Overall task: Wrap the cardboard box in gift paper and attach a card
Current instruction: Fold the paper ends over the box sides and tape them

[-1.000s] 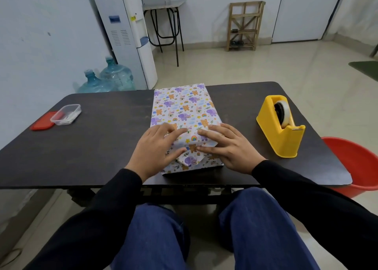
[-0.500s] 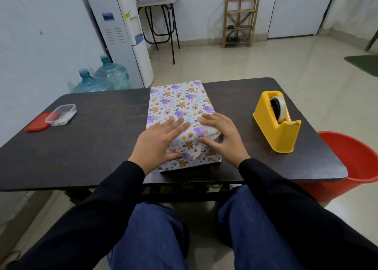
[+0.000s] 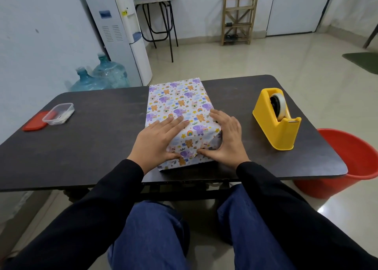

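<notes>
wrapped box (image 3: 178, 98) on table (image 3: 102, 139): left hand (image 3: 157, 145) flat on top, right hand (image 3: 227, 141) pressed flat against its right side, neither gripping

wrapped box (image 3: 180, 100): 1 | tape dispenser (image 3: 273, 127): 1 | clear tub (image 3: 59, 113): 1 | red lid (image 3: 32, 125): 1 | water jugs (image 3: 110, 73): 2 | red bucket (image 3: 356, 161): 1 | water cooler (image 3: 116, 30): 1 | wooden rack (image 3: 238, 18): 1

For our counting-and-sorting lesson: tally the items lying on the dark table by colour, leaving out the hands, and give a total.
Yellow: 1, tape dispenser
Red: 1, lid
Clear: 1, plastic container
Multicoloured print: 1, wrapped box
Total: 4
</notes>
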